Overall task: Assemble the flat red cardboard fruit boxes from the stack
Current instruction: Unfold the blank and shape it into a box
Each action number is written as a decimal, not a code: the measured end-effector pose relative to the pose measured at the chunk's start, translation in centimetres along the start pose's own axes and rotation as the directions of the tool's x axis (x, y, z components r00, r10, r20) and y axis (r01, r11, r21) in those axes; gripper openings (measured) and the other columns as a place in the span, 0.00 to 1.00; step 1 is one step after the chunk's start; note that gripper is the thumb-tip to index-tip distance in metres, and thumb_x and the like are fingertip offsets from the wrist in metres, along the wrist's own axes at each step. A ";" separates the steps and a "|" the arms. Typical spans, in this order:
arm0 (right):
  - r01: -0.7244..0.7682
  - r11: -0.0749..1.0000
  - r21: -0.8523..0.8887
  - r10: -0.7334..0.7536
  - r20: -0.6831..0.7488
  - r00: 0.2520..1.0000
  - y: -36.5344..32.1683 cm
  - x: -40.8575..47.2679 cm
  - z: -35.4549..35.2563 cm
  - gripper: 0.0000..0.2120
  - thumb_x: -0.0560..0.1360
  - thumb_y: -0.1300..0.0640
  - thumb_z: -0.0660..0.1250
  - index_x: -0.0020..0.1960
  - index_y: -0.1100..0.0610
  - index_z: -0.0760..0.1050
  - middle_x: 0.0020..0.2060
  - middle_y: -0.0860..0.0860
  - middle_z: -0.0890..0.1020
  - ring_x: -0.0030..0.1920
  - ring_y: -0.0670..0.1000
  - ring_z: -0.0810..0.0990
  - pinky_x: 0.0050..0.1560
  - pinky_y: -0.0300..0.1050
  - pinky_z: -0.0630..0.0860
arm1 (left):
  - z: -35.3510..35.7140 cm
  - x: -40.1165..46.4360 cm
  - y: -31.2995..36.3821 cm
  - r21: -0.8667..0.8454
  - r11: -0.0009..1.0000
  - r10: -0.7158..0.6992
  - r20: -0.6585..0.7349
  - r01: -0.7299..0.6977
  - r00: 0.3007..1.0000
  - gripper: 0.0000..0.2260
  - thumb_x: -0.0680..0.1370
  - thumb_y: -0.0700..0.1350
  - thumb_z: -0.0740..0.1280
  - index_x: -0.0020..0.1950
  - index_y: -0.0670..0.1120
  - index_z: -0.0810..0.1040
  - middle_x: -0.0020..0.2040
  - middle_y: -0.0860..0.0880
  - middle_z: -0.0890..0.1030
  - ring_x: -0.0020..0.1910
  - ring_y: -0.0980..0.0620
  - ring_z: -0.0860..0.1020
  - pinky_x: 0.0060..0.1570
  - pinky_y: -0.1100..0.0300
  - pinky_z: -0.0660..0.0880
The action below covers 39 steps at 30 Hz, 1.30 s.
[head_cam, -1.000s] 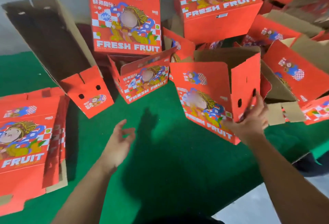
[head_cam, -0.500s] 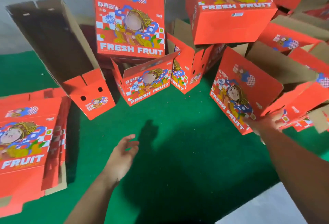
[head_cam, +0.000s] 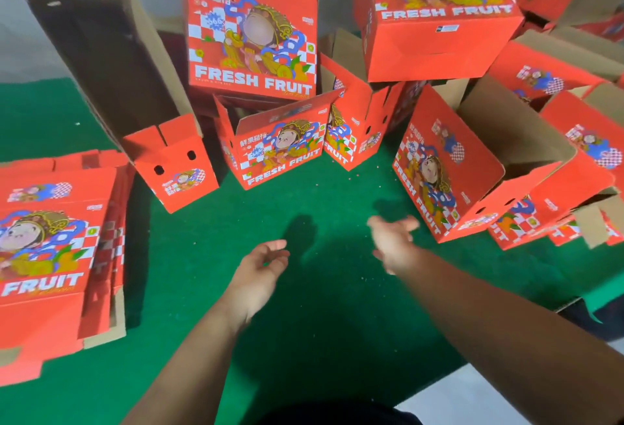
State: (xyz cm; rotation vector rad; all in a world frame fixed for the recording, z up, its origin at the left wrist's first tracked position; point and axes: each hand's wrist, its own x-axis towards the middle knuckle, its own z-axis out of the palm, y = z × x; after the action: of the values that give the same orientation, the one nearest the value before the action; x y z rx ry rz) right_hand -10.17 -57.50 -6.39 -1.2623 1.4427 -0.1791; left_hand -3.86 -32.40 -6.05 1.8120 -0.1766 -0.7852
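Hovering empty over bare green desk (head_cam: 320,340), the left hand (head_cam: 260,272) and blurred right hand (head_cam: 393,242) spread relaxed fingers. One stack of flat boxes (head_cam: 50,249) overhangs the desk's left edge. Assembled boxes (head_cam: 280,144) crowd the far side.

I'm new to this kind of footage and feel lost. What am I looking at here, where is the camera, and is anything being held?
There is no machine here, just a person working with bare hands. The single picture comes from a wide-angle camera worn on the person's head, looking forward and down, so both forearms reach in from the bottom edge.

The left hand and the right hand hover over a green table surface. Both are open with relaxed fingers, and neither holds anything. The right hand is blurred.

At the left edge lies a stack of flat red boxes, not yet folded. Farther back and to the right stands a pile of assembled red boxes printed FRESH FRUIT, some tipped or lying on others. Just beyond the right hand sits a tilted open box, its brown inside showing.
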 end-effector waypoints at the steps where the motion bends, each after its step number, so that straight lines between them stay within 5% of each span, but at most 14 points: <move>1: 0.114 0.991 -0.076 -0.107 0.081 0.991 0.6 -1.8 2.5 0.36 0.78 0.51 0.69 0.78 0.51 0.50 0.68 0.57 0.70 0.62 0.62 0.77 0.66 0.59 0.76 | -0.1 -0.1 -0.1 -0.036 0.999 0.004 -0.033 -0.005 0.999 0.11 0.84 0.38 0.65 0.65 0.49 0.77 0.62 0.47 0.82 0.57 0.52 0.78 0.64 0.57 0.71; 6: 0.469 0.877 -0.100 -0.338 0.565 0.753 1.9 -10.3 13.3 0.41 0.77 0.54 0.70 0.80 0.48 0.48 0.64 0.54 0.70 0.59 0.55 0.75 0.63 0.52 0.73 | -3.2 -0.9 -0.1 -0.225 0.973 -0.021 -0.280 -0.044 0.960 0.06 0.84 0.41 0.63 0.56 0.50 0.79 0.52 0.50 0.84 0.50 0.51 0.80 0.56 0.56 0.76; 9: 0.594 0.797 -0.108 -0.373 0.685 0.625 2.0 -14.0 18.2 0.40 0.78 0.51 0.70 0.80 0.47 0.49 0.70 0.55 0.69 0.69 0.53 0.73 0.61 0.46 0.69 | -6.6 -2.0 -0.2 -0.321 0.945 -0.051 -0.340 -0.065 0.939 0.08 0.83 0.39 0.62 0.54 0.47 0.80 0.52 0.44 0.87 0.56 0.45 0.85 0.62 0.47 0.80; 12: 0.641 0.759 -0.117 -0.369 0.733 0.571 2.2 -17.3 21.9 0.36 0.80 0.50 0.68 0.80 0.47 0.51 0.69 0.56 0.70 0.67 0.54 0.74 0.66 0.51 0.74 | -10.6 -3.5 -0.9 -0.351 0.929 -0.059 -0.448 -0.115 0.892 0.07 0.82 0.41 0.64 0.52 0.48 0.81 0.52 0.41 0.87 0.57 0.40 0.84 0.64 0.41 0.78; 15: 0.633 0.769 -0.093 -0.335 0.784 0.522 2.7 -20.4 25.5 0.36 0.78 0.48 0.70 0.78 0.46 0.52 0.63 0.55 0.73 0.62 0.54 0.78 0.65 0.59 0.78 | -14.6 -4.8 -1.9 -0.326 0.929 -0.022 -0.524 -0.176 0.852 0.12 0.78 0.41 0.63 0.48 0.54 0.84 0.44 0.50 0.87 0.47 0.52 0.84 0.50 0.57 0.83; 18: 0.551 0.831 -0.071 -0.240 0.849 0.471 3.2 -23.5 29.3 0.30 0.78 0.49 0.71 0.73 0.44 0.57 0.57 0.53 0.79 0.54 0.52 0.83 0.48 0.48 0.84 | -19.1 -5.6 -3.6 -0.308 0.933 -0.050 -0.625 -0.187 0.779 0.12 0.78 0.36 0.61 0.50 0.50 0.81 0.38 0.54 0.84 0.40 0.55 0.80 0.35 0.67 0.75; 21: 0.501 0.856 -0.131 -0.153 0.860 0.488 4.2 -25.8 33.1 0.19 0.78 0.53 0.71 0.66 0.48 0.69 0.52 0.51 0.82 0.45 0.52 0.82 0.53 0.53 0.84 | -23.1 -6.1 -5.8 -0.240 0.963 -0.098 -0.739 -0.124 0.667 0.11 0.81 0.40 0.63 0.61 0.49 0.79 0.51 0.54 0.84 0.43 0.62 0.81 0.40 0.67 0.76; 23: 0.535 0.812 -0.235 -0.096 0.849 0.519 5.4 -26.9 35.2 0.15 0.77 0.52 0.71 0.63 0.51 0.76 0.52 0.53 0.84 0.47 0.57 0.82 0.56 0.56 0.82 | -25.4 -6.4 -7.6 -0.191 0.981 -0.135 -0.774 -0.025 0.619 0.15 0.83 0.42 0.64 0.70 0.47 0.76 0.62 0.50 0.81 0.56 0.57 0.82 0.53 0.61 0.78; 25: 0.490 0.817 -0.305 -0.034 0.822 0.569 6.7 -27.4 36.8 0.14 0.77 0.54 0.70 0.61 0.55 0.78 0.54 0.55 0.84 0.47 0.57 0.82 0.51 0.53 0.82 | -27.4 -6.8 -9.3 -0.056 0.977 -0.180 -0.738 0.207 0.650 0.18 0.84 0.46 0.63 0.74 0.49 0.73 0.68 0.46 0.79 0.66 0.44 0.78 0.64 0.54 0.75; 28: 0.359 0.877 -0.320 0.015 0.764 0.645 7.9 -27.2 38.2 0.17 0.76 0.54 0.72 0.63 0.56 0.76 0.56 0.57 0.84 0.45 0.54 0.82 0.43 0.48 0.79 | -28.3 -7.3 -11.8 0.252 0.852 -0.221 -0.622 0.459 0.752 0.28 0.82 0.49 0.62 0.82 0.57 0.61 0.76 0.43 0.71 0.73 0.37 0.66 0.72 0.50 0.68; 32: 0.217 0.931 -0.293 0.056 0.703 0.709 7.1 -26.2 39.0 0.20 0.75 0.47 0.75 0.62 0.56 0.77 0.54 0.55 0.84 0.48 0.54 0.83 0.40 0.45 0.75 | -27.4 -7.8 -13.2 0.485 0.770 -0.079 -0.573 0.415 0.816 0.36 0.78 0.50 0.65 0.83 0.61 0.52 0.84 0.57 0.55 0.73 0.39 0.62 0.72 0.44 0.58; 35: 0.113 0.951 -0.286 0.139 0.727 0.672 6.0 -25.6 38.8 0.19 0.78 0.42 0.72 0.63 0.53 0.75 0.55 0.53 0.84 0.53 0.54 0.84 0.50 0.49 0.81 | -26.2 -8.4 -13.8 0.547 0.759 0.078 -0.615 0.354 0.785 0.33 0.77 0.50 0.65 0.81 0.59 0.61 0.83 0.57 0.59 0.65 0.40 0.68 0.70 0.47 0.61; 39: 0.267 0.946 -0.185 -0.013 0.800 0.600 5.0 -24.8 37.4 0.10 0.85 0.50 0.65 0.64 0.52 0.75 0.54 0.54 0.86 0.53 0.56 0.86 0.56 0.56 0.83 | -24.6 -9.2 -13.8 0.518 0.823 0.232 -0.680 0.233 0.695 0.25 0.78 0.50 0.65 0.76 0.60 0.71 0.78 0.60 0.69 0.60 0.44 0.72 0.64 0.49 0.67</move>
State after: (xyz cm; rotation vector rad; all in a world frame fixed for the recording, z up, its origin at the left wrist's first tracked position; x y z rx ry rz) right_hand 10.55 -17.40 -7.04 -1.4301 0.5809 0.4758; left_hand 0.10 -3.23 -9.87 2.5718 0.1352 0.0854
